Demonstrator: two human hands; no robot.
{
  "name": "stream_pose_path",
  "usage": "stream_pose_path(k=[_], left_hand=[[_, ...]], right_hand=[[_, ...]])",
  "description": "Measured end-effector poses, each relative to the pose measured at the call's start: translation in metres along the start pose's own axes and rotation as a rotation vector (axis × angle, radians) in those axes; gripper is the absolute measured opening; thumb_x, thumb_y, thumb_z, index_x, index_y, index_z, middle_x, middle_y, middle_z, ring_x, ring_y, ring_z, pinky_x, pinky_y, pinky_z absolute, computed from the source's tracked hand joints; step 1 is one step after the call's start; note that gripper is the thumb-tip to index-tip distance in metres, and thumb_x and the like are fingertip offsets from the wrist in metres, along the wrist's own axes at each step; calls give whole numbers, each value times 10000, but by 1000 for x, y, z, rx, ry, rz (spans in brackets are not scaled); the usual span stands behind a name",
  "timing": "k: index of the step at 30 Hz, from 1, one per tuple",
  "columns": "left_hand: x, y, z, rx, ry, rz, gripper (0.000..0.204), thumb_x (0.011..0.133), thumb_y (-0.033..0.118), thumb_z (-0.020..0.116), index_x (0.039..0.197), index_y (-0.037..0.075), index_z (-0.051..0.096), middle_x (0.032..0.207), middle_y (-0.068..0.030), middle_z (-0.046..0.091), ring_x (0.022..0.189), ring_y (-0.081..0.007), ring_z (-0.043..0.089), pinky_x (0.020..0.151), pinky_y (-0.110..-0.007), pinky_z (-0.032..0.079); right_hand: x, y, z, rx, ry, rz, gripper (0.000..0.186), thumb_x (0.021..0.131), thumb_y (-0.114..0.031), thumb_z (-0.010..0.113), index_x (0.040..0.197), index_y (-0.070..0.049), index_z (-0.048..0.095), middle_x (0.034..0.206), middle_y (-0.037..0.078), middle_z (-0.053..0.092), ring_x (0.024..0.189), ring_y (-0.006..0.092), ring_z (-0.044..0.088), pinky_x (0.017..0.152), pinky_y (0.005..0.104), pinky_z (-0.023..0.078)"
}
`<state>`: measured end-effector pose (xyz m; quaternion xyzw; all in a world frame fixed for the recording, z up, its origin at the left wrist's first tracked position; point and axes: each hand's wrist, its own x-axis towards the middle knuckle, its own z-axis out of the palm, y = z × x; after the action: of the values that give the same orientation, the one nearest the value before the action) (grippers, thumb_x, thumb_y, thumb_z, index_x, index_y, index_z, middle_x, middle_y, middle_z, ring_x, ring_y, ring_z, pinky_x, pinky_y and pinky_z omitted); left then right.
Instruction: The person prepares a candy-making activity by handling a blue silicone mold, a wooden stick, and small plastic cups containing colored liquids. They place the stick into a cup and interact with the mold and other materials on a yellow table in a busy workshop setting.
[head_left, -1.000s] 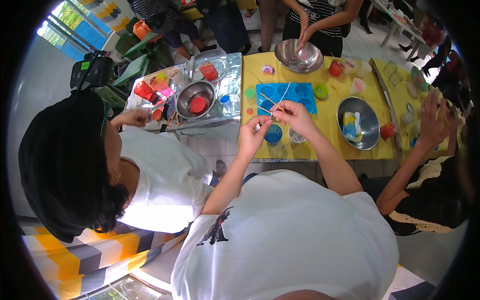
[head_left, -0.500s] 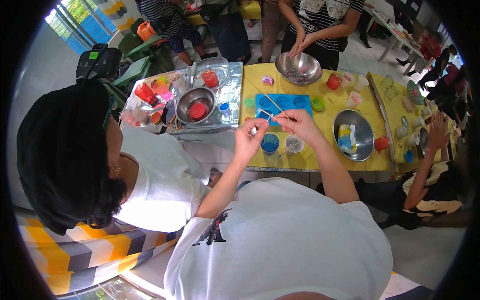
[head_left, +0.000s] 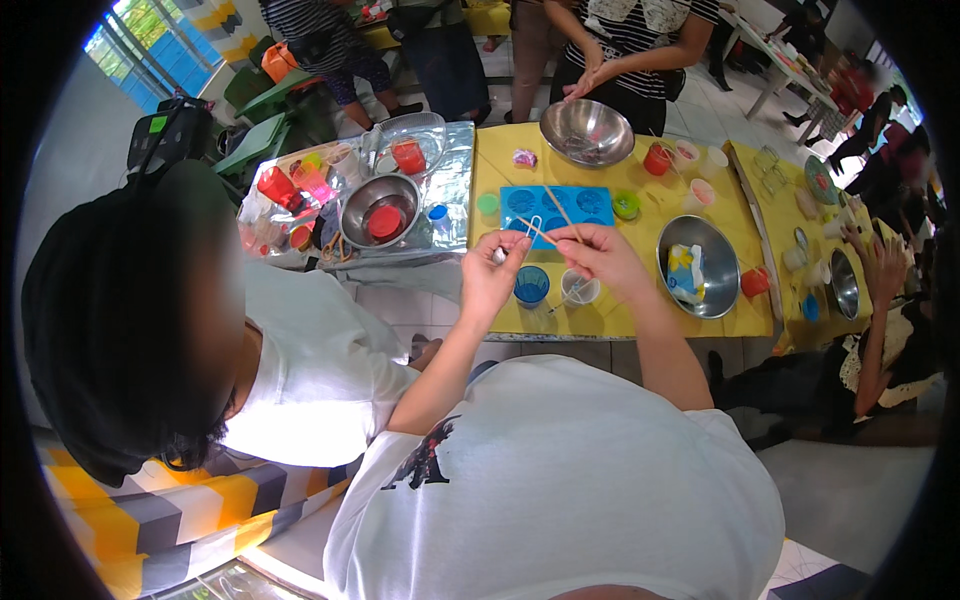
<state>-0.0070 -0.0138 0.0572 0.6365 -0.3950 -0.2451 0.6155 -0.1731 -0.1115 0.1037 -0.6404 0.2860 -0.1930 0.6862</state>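
Yellow-covered table (head_left: 735, 220) is carrying: blue mould (head_left: 575, 205), lying left; steel bowl (head_left: 605, 125), standing far; second steel bowl (head_left: 722, 270), standing right; blue cup (head_left: 532, 297), standing near.

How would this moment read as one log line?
left hand: pinching looped white string | right hand: holding thin wooden sticks | beyond: blue mold on yellow tablecloth

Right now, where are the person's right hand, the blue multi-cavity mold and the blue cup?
Right hand (head_left: 602, 254), head view: back of the hand.
Blue multi-cavity mold (head_left: 583, 208), head view: upper face, right part.
Blue cup (head_left: 532, 288), head view: middle of its visible body.
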Motion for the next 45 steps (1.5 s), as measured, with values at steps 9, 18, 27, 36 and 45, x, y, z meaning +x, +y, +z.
stream_pose_path(k=[9,18,27,36,45], left_hand=[[-8,8,5,38,-147,66,95,817,63,706,884,-2,690,807,-16,648,714,-66,521,672,-212,436],[-14,3,-9,-44,-318,7,94,842,59,694,902,-10,673,823,-12,644,748,-60,533,695,-210,438],[-31,4,-11,-51,-408,-145,129,862,125,686,913,11,656,776,4,623,656,-37,488,602,-180,382],[-34,5,-4,-312,-217,-224,112,900,128,629,987,60,611,805,-3,621,521,-6,414,453,-163,300],[-43,15,9,-382,-258,-206,103,928,120,583,1014,66,564,802,-24,602,483,-14,405,409,-157,290]], right_hand=[[-2,14,5,206,100,-50,275,899,-112,596,1154,-12,623,692,-16,525,540,34,418,475,184,316],[9,17,2,168,215,-202,178,859,-166,663,968,-28,691,721,7,602,577,40,478,482,188,341],[-23,34,-78,-59,938,-344,296,853,-139,636,1140,-77,602,648,36,585,548,100,519,514,272,431],[-91,152,-67,-519,757,-67,375,829,10,443,1195,-68,478,896,183,583,839,321,600,721,430,464],[-78,201,-91,-605,687,434,540,776,-5,506,1296,-5,359,1236,257,441,1111,440,505,931,457,440]])
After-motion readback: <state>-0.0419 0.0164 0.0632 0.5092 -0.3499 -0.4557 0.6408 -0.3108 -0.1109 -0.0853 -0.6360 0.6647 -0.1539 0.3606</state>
